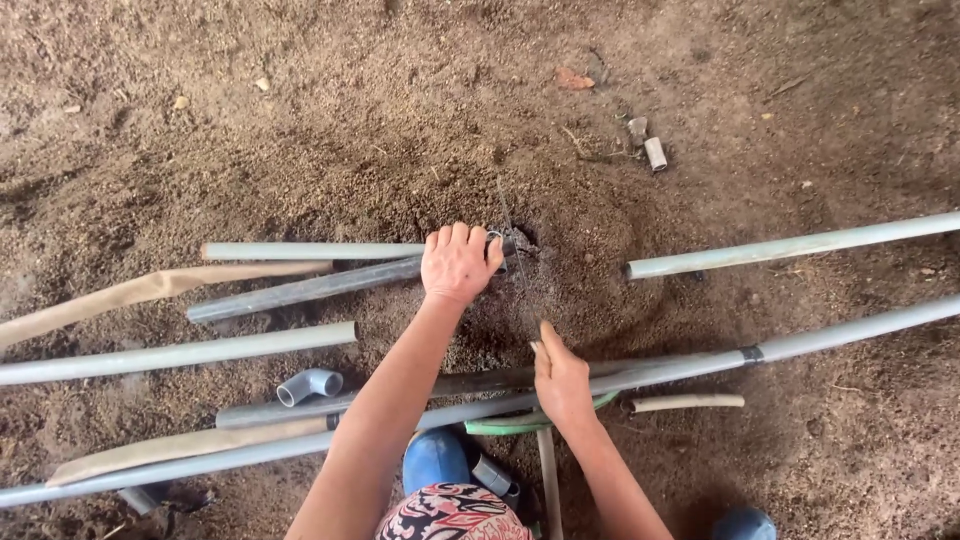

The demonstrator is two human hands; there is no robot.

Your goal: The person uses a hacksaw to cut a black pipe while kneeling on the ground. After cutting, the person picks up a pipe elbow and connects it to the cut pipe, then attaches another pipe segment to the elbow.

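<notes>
On bare dirt ground (pixel 300 120) strewn with grey pipes, the left hand (pixel 458 264) closes around a grey pipe's end (pixel 310 289) beside a small hole (pixel 522 240), while the right hand (pixel 560 378) hovers open above a long pipe (pixel 850 332).

Just the one view here, a head-worn camera looking almost straight down at the dirt floor (pixel 300 100) from above the person's own arms, so there's no second view to overlap with. It sits fairly close: both forearms come in from the near edge, with the left hand (pixel 458 263) and right hand (pixel 560 375) around mid-frame. The grey pipes (pixel 790 245) run off both the left and right edges, and the far part is bare soil.
</notes>
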